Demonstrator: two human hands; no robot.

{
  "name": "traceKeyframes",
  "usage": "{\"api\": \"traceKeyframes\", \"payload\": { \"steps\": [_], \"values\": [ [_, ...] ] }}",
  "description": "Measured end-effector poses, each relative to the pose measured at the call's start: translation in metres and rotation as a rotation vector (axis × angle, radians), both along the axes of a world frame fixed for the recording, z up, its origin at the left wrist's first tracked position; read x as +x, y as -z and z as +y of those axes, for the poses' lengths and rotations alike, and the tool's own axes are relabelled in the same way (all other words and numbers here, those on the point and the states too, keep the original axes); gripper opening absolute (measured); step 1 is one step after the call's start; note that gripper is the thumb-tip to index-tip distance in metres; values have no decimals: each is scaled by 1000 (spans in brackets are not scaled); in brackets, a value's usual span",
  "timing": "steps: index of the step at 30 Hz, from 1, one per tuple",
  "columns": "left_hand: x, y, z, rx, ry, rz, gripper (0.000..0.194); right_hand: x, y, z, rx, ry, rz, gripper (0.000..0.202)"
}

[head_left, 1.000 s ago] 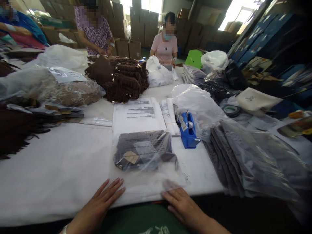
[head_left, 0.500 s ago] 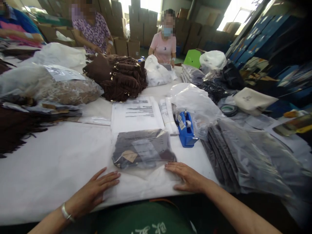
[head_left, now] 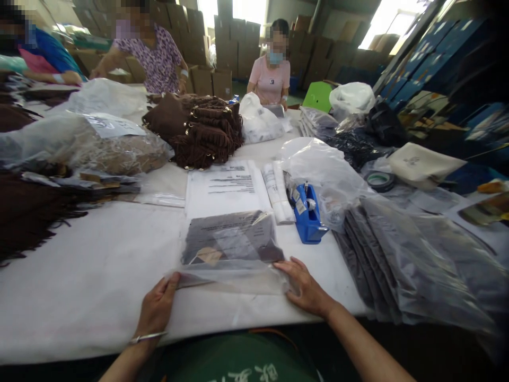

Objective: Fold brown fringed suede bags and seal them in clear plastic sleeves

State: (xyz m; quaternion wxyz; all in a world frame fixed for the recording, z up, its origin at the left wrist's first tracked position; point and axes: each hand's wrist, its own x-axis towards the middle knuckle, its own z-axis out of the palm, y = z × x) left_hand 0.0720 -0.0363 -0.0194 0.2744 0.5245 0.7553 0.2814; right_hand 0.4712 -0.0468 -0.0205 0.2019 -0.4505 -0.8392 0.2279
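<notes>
A clear plastic bag (head_left: 238,278) with a dark grey item (head_left: 226,236) and a tan tag (head_left: 209,255) inside lies in front of me on the white table (head_left: 107,276). At the bag's near left corner my left hand (head_left: 158,302) pinches the plastic between thumb and fingers. My right hand (head_left: 305,286) is at its right edge, fingers curved over the plastic. The bag's near flap is stretched between both hands. Just beyond lies a stack of printed white bags (head_left: 222,185).
A blue tape dispenser (head_left: 308,215) stands right of the printed bags. Bagged grey items (head_left: 382,265) are piled at the right. Brown fringed bags (head_left: 202,127) and a plastic sack (head_left: 107,146) lie farther back. Three people are across the table.
My left hand has closed on the bag's corner from an open, flat pose. The near flap is now raised and pulled straighter. My right hand has stayed by the right edge, fingers more curled.
</notes>
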Motion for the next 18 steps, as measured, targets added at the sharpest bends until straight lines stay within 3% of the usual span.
{"api": "traceKeyframes", "payload": {
  "steps": [6, 10, 14, 16, 18],
  "values": [
    [4, 1, 3, 42, -63, 127, 42, -18, 16, 17, 173, 263, 80, 23],
    [-9, 3, -6, 121, -26, 278, 35, -35, 18, 2, 147, 388, 50, 33],
    [-30, 1, -11, 68, 138, 463, 33, -54, 12, -15, 50, 508, -50, 36],
    [-39, -5, -6, 42, 188, 513, 33, -61, 4, -16, -42, 540, -146, 35],
    [-40, -16, 4, 170, 223, 577, 35, -66, -3, -12, -138, 551, -241, 35]
  ]
}}
